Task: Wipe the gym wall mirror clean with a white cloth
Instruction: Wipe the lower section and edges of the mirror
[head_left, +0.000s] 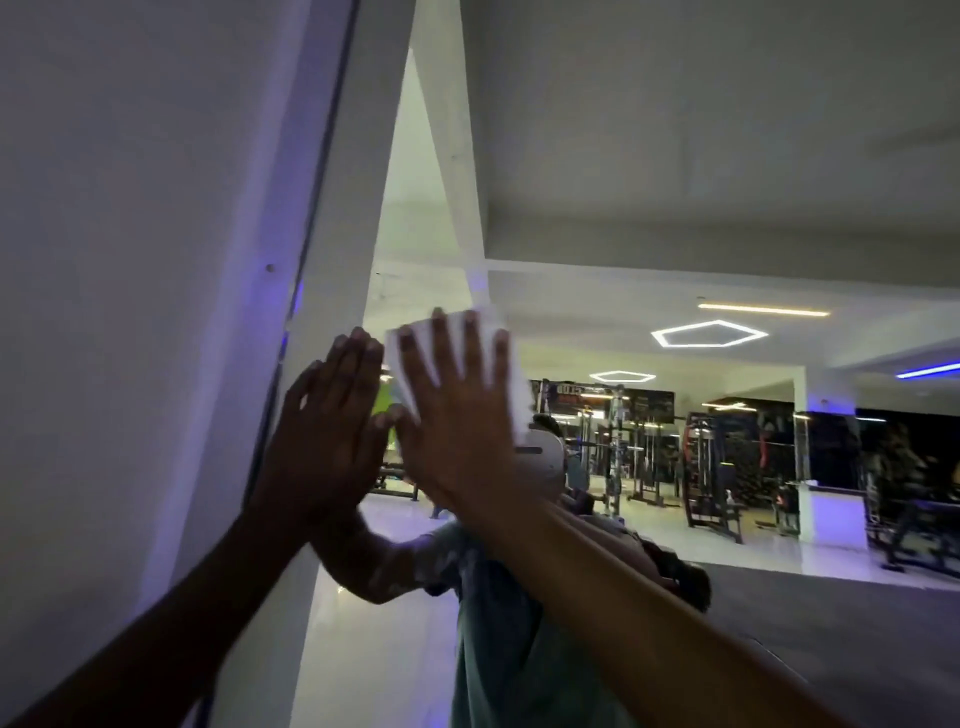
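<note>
Right now the right hand (457, 415) presses the white cloth (498, 374) flat on the mirror (675, 208), fingers straight and spread, cloth under and past the fingertips. Left hand (322, 441) rests flat beside it, fingers straight together, holding nothing.

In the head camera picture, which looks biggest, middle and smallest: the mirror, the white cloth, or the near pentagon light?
1. mirror
2. white cloth, partly hidden under the right hand
3. pentagon light, only a far-off reflection
</note>
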